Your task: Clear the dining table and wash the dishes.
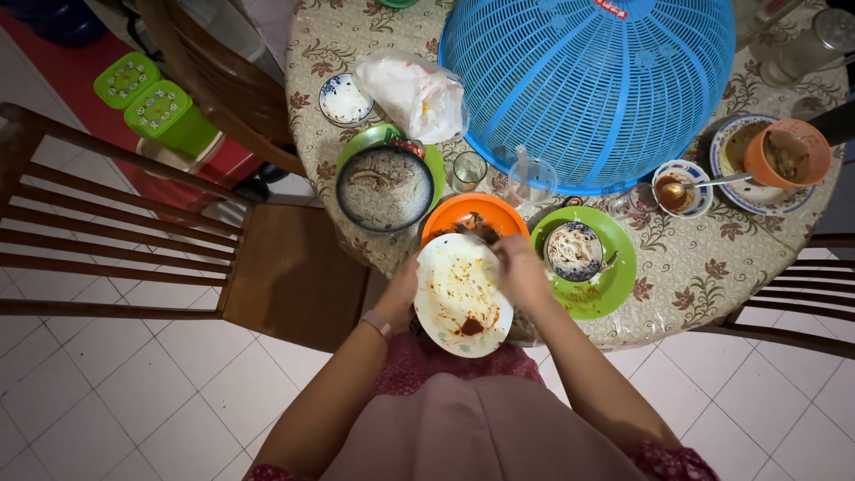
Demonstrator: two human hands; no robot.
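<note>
My left hand (401, 287) holds a dirty white plate (459, 298) by its left rim, tilted over the table edge, smeared with red sauce and a dark scrap. At the plate's upper right rim, my right hand (519, 267) has its fingers closed; whether they pinch something is hidden. Just beyond the plate sits an orange plate (450, 214) with dark food scraps. To the right, a green plate (610, 281) carries a small patterned bowl (574, 249).
A blue dome food cover (588, 85) fills the table's (695, 267) middle. A dark bowl on a green plate (385, 187), two glasses (469, 169), a white bag (414, 93), and small dishes lie around. An orange bowl (788, 151) sits right. Wooden chairs (267, 267) stand left.
</note>
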